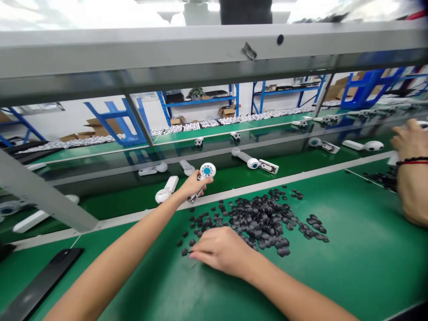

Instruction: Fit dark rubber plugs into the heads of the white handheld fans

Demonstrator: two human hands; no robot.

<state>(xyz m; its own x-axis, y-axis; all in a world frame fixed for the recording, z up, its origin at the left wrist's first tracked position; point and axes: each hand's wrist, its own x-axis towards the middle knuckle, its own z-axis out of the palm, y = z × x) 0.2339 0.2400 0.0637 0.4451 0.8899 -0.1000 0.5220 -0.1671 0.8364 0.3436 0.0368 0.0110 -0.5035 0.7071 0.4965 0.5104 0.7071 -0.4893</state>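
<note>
My left hand [194,186] is shut on a white handheld device [207,170] with a round head and a blue centre, and a metal clip part [195,195] sticks out below my fingers. My right hand [224,250] lies palm down on the green bench mat [337,263], at the near edge of a heap of small black pieces [264,220]. Its fingertips are beside a stray black piece [184,252]. Whether they pinch anything is hidden.
A co-worker's hand [409,140] with a red and black bracelet works at the right, near more black pieces [383,179]. Several white devices [252,161] lie on a green conveyor belt [214,171] beyond the bench. A grey metal frame [167,53] crosses above, and a black slab [42,285] lies at the left.
</note>
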